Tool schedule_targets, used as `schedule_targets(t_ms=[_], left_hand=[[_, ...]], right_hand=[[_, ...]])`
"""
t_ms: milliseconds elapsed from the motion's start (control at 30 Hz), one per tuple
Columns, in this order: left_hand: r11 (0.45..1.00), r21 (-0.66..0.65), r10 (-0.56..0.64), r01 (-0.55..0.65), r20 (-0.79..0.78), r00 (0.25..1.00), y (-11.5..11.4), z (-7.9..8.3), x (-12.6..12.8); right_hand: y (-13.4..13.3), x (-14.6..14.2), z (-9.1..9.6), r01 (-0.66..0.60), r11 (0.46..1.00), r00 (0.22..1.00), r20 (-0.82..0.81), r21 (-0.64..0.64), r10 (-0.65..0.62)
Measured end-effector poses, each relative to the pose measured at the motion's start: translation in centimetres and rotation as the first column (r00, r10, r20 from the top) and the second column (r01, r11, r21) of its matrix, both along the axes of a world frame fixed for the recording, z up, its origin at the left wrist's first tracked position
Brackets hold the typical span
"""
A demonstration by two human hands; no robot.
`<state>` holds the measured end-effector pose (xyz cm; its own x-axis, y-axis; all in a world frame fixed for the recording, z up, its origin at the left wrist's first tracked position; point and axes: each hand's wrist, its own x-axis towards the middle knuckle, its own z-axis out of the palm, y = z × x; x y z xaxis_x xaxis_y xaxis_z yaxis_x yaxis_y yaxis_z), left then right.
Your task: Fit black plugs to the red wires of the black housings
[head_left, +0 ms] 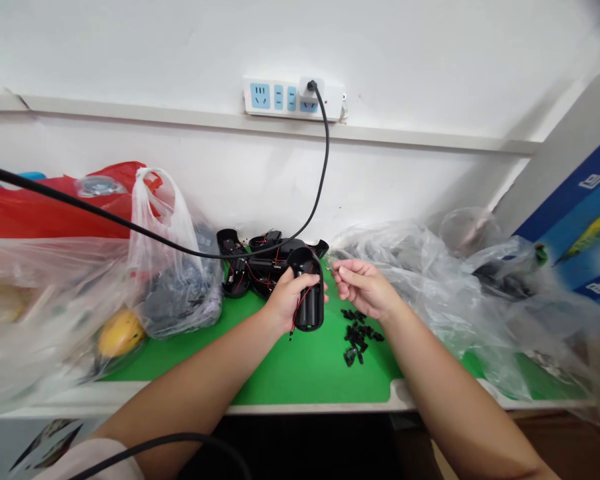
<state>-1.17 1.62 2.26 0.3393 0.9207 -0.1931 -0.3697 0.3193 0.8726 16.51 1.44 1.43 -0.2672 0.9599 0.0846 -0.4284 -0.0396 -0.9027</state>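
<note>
Pretty plain setup: white wall (130, 53) with a ledge (280, 123) running across it, power strip (293, 98) mounted above, green-topped bench (310, 380), brown floor (565, 447) below.

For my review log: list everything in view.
White power strip: one, white and blue, on wall.
Black power cable: one, black, across bench.
Green work mat: one, green, on bench.
Black plastic housings with red wires: several, black, back of mat.
Small black plastic pieces: one pile, black, on mat.
Clear plastic bags: several, clear, both sides.
Red plastic bag: one, red, back left.
Left hand: one, gripping black plastic housing.
Right hand: one, fingers pinched, above mat.
</note>
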Motion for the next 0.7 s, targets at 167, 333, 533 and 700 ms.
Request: schedule_targets(t_ms=[167,333,533,700], left_hand=[[0.999,0.017,0.041,-0.04,-0.016,0.999,0.21,-0.03,0.0],[0.998,0.007,0.07,-0.069,-0.014,0.997,0.37,-0.05,0.06],[0.999,0.008,0.04,-0.04,-0.008,0.999,0.33,-0.02,-0.04],[0.999,0.01,0.043,-0.043,-0.008,0.999,0.28,0.08,-0.06]], right_hand=[[0.09,-0.31,-0.33,0.027,0.999,0.993,0.114,0.027,-0.03],[0.23,-0.65,-0.42,0.084,0.994,0.977,0.191,0.071,-0.096],[0.01,-0.67,-0.44,0.095,0.99,0.991,0.081,0.105,-0.104],[-0.16,-0.56,-0.35,0.036,0.998,0.999,-0.031,0.044,-0.034]])
